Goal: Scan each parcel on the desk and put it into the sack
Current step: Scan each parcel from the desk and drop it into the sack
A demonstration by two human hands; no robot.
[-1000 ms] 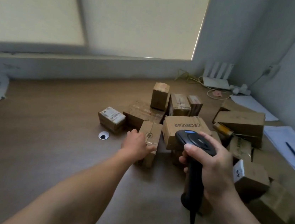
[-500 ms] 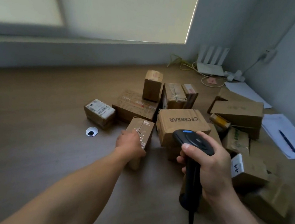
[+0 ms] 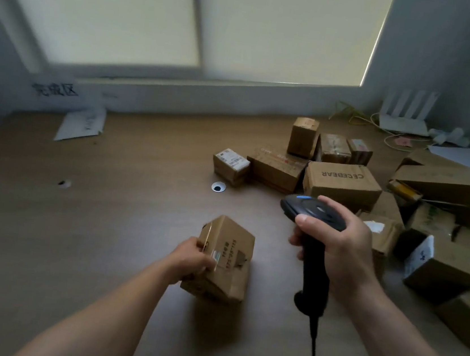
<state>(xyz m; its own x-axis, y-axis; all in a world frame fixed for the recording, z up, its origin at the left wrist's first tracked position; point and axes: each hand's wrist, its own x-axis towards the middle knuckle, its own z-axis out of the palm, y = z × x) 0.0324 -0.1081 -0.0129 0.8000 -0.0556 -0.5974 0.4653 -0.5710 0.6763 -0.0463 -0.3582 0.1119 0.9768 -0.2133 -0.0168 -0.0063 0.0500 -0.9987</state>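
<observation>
Left hand (image 3: 193,257) clamped on the left edge of a small brown cardboard parcel (image 3: 225,262), fingers curled round it. The box sits tilted, printed face up, over the brown wooden tabletop (image 3: 104,221); can't tell if its bottom edge touches. Right hand (image 3: 340,247) wrapped round the grip of a black handheld barcode scanner (image 3: 309,210) just right of the parcel, with its black cable (image 3: 313,350) trailing toward the camera. The other brown cardboard boxes, incl. one printed CECEBEAR (image 3: 342,185), are piled far right, well apart from the held parcel.
</observation>
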